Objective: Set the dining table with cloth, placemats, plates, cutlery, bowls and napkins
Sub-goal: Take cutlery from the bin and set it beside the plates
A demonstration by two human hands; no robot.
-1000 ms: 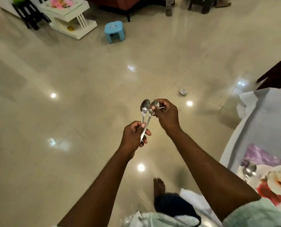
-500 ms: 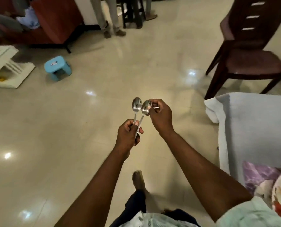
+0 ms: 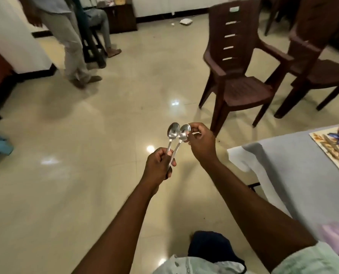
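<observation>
Two spoons [image 3: 177, 133] are held upright over the floor, well to the left of the cloth-covered table [image 3: 295, 167]. Their handles are gripped together in the left hand [image 3: 158, 167], while the bowl of the right-hand spoon is pinched by the right hand [image 3: 201, 144]. One spoon is probably being separated for laying. It is best drawn straight up out of the left fist, the other handle being kept clamped, and carried to the table beside the placemat [image 3: 330, 151] at the table's far right edge.
</observation>
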